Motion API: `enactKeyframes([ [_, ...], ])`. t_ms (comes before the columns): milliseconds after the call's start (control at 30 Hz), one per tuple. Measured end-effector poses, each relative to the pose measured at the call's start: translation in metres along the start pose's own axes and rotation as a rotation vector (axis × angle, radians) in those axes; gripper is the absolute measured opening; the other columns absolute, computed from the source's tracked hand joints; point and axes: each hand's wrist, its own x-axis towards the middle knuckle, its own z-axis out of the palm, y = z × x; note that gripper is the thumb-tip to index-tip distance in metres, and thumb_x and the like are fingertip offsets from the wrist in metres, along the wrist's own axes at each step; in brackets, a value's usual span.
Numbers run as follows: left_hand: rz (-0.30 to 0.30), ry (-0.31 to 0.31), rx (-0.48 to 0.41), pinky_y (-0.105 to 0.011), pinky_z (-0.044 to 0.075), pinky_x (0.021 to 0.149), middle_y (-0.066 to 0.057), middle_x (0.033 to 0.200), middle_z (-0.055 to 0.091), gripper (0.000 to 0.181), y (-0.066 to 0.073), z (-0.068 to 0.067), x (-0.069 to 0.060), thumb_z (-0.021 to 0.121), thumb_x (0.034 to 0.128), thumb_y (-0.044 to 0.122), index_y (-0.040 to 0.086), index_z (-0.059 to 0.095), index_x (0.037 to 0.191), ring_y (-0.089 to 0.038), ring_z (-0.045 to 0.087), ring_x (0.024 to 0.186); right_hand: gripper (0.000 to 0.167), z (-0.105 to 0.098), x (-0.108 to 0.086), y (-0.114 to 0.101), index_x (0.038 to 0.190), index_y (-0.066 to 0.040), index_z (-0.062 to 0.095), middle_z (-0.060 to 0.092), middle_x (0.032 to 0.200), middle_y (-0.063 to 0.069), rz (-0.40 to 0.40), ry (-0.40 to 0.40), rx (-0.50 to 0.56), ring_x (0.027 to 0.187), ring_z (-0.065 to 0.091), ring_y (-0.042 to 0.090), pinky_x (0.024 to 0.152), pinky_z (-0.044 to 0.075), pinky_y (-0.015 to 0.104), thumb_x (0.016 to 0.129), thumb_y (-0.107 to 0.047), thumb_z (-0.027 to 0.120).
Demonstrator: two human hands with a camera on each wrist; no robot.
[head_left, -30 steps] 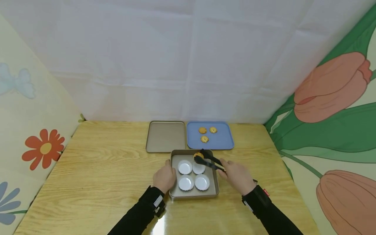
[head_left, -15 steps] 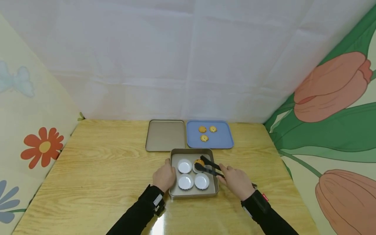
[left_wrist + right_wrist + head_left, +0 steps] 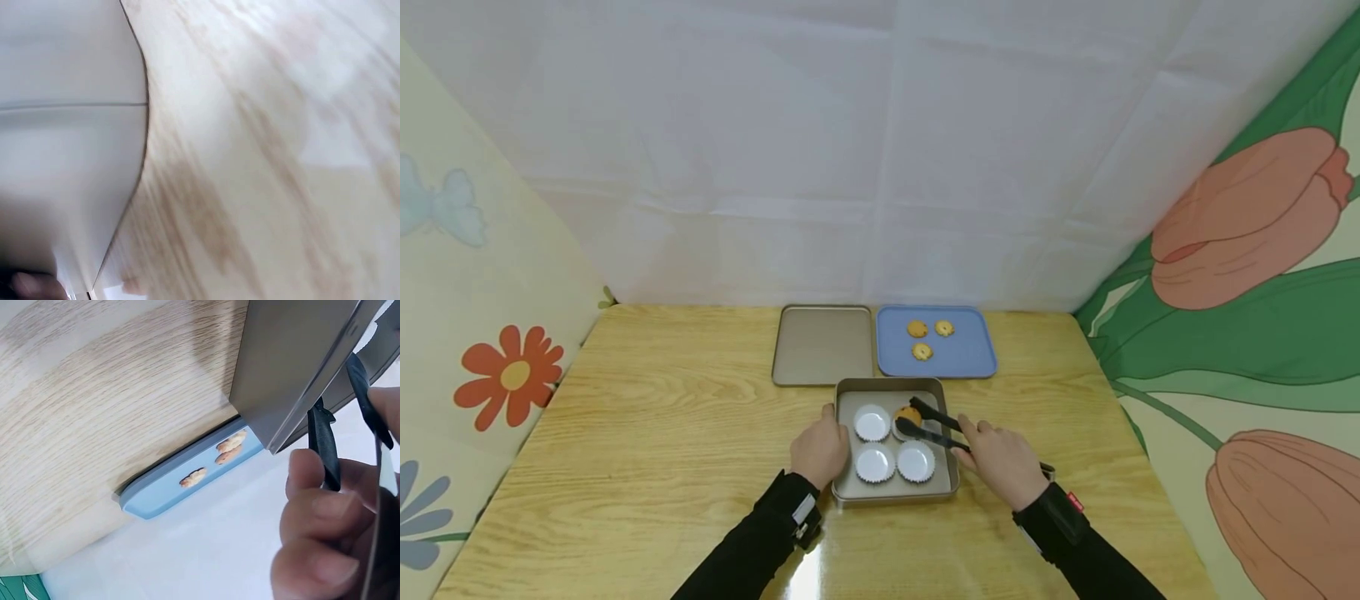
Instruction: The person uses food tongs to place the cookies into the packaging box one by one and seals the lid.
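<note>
My right hand grips black-tipped tongs over the right wall of a deep metal baking tin. Between the tong tips, a golden cookie sits at the back right white cup; whether the tips still press on it I cannot tell. Three other fluted white cups stand in the tin, such as the front left cup. My left hand holds the tin's left wall, its lower fingers hidden in the head view. In the right wrist view, curled fingers surround the tongs.
Behind the tin lies a blue tray with three cookies on it. A shallow metal tray adjoins it on the left. Both rest on the wooden table, before a white cloth backdrop.
My right hand has brought the tongs and cookie from the tin's back edge toward me, down to the back right cup. During the last half second they barely move. My left hand stays put.
</note>
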Motion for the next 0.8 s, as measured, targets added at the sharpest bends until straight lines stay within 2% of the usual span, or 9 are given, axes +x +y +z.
enactKeyframes([
  [333, -0.003, -0.012, -0.004, -0.045, 0.043, 0.052, -0.021, 0.081, 0.063, 0.046, 0.0001, 0.0004, 0.0002, 0.04, 0.0885, 0.018, -0.009, 0.044, 0.126, -0.032, 0.06, 0.063, 0.053, -0.0024, 0.0016, -0.0029, 0.117, -0.005, 0.061, 0.061, 0.076, 0.011, 0.023, 0.012, -0.021, 0.045, 0.049, 0.017, 0.037, 0.032, 0.028, 0.077, -0.039, 0.069],
  [567, -0.002, -0.011, 0.001, -0.042, 0.041, 0.048, -0.02, 0.076, 0.062, 0.047, -0.0002, 0.0014, 0.0009, 0.039, 0.0885, 0.018, -0.008, 0.043, 0.127, -0.03, 0.058, 0.059, 0.053, 0.0005, 0.0005, -0.0016, 0.116, -0.005, 0.061, 0.061, 0.076, 0.011, 0.008, 0.052, -0.031, 0.046, 0.05, 0.018, 0.037, 0.031, 0.028, 0.076, -0.039, 0.07],
  [800, -0.002, -0.008, 0.001, -0.043, 0.042, 0.049, -0.02, 0.078, 0.063, 0.046, -0.0003, 0.0018, 0.0005, 0.039, 0.0886, 0.018, -0.008, 0.044, 0.126, -0.031, 0.059, 0.06, 0.053, 0.002, -0.0003, -0.0012, 0.117, -0.005, 0.061, 0.06, 0.076, 0.011, 0.012, 0.046, -0.024, 0.047, 0.051, 0.018, 0.037, 0.032, 0.028, 0.077, -0.039, 0.069],
])
